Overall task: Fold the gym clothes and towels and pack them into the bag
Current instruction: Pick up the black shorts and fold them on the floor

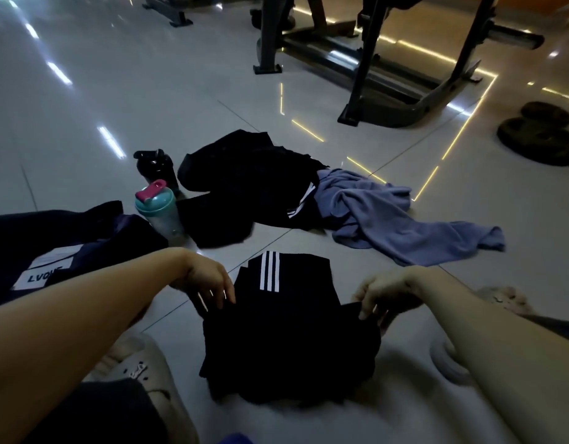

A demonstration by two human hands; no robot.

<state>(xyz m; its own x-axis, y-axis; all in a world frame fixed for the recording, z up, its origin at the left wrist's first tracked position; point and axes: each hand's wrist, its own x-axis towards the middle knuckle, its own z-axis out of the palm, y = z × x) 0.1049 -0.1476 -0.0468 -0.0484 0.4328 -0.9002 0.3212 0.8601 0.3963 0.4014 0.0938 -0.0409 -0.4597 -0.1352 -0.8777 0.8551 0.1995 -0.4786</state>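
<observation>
Two hands pinch the near edge of a black striped garment (286, 315) lying on the tiled floor (84, 91), the left hand (209, 280) gripping its left corner and the right hand (382, 293) its right corner. Just beyond lie a heap of black clothes (244, 181) and a crumpled blue towel (388, 213). To the left, the dark bag (52, 241) sits beside a teal shaker bottle (161, 209) and a black bottle (156, 166).
</observation>
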